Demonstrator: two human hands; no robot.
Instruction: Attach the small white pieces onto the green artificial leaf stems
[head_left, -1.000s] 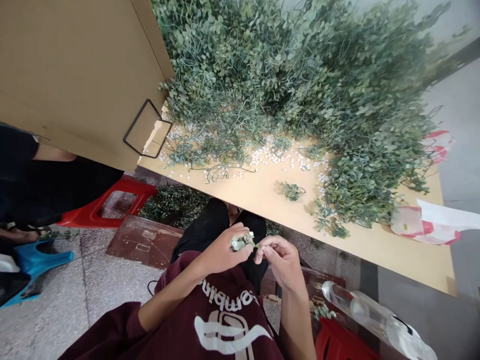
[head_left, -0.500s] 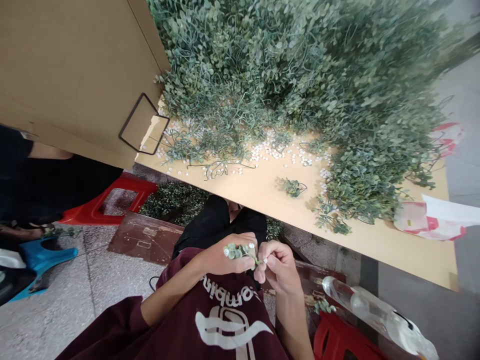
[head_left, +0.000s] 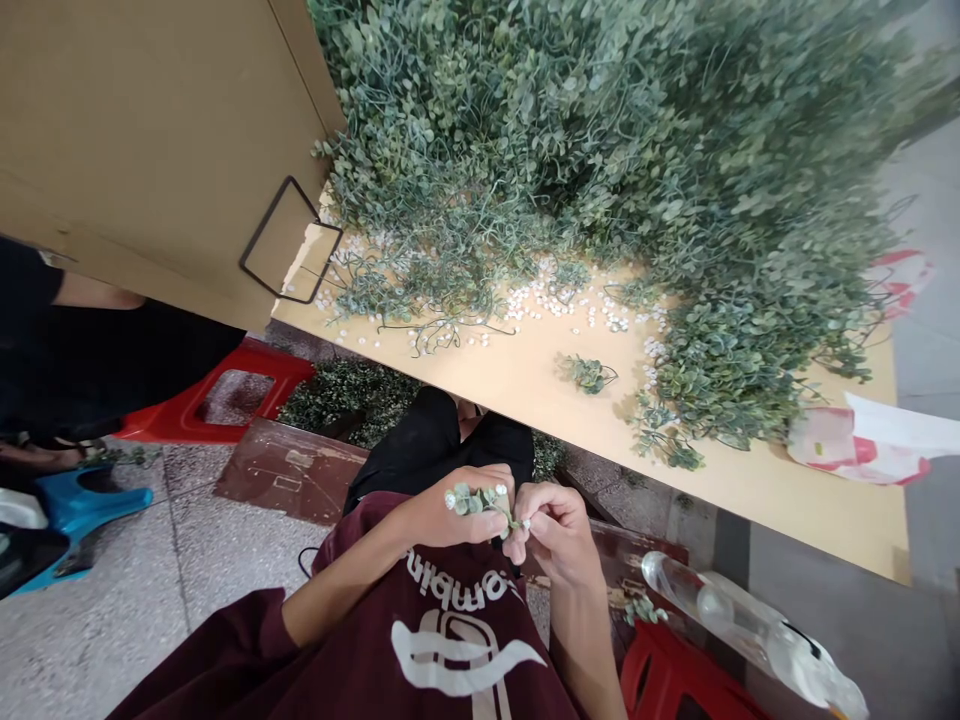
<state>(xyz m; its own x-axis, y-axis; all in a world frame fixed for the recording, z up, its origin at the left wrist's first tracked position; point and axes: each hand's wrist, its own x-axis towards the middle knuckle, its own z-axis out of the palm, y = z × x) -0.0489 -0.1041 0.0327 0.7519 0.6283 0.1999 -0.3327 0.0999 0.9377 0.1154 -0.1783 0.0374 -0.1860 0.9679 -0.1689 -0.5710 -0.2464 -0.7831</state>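
Observation:
My left hand (head_left: 442,518) is closed round a small artificial green sprig (head_left: 480,498) with pale tips, held above my lap below the table edge. My right hand (head_left: 555,527) pinches the sprig's stem end, with a small white bead at its fingertips. On the wooden table (head_left: 525,385) lies a large heap of the same green foliage (head_left: 600,170). Several white beads (head_left: 562,305) are scattered along the heap's near side. One loose sprig (head_left: 586,373) lies alone on the bare wood.
A big cardboard box (head_left: 150,150) with a black wire handle (head_left: 289,245) stands at the table's left. A red-and-white plastic bag (head_left: 855,440) lies at the right. A clear bottle (head_left: 750,625) rests on a red stool. Another person (head_left: 90,340) sits left by red (head_left: 217,400) and blue stools.
My hands have drawn closer together and slightly lower. My right fingers have curled in at the sprig's stem.

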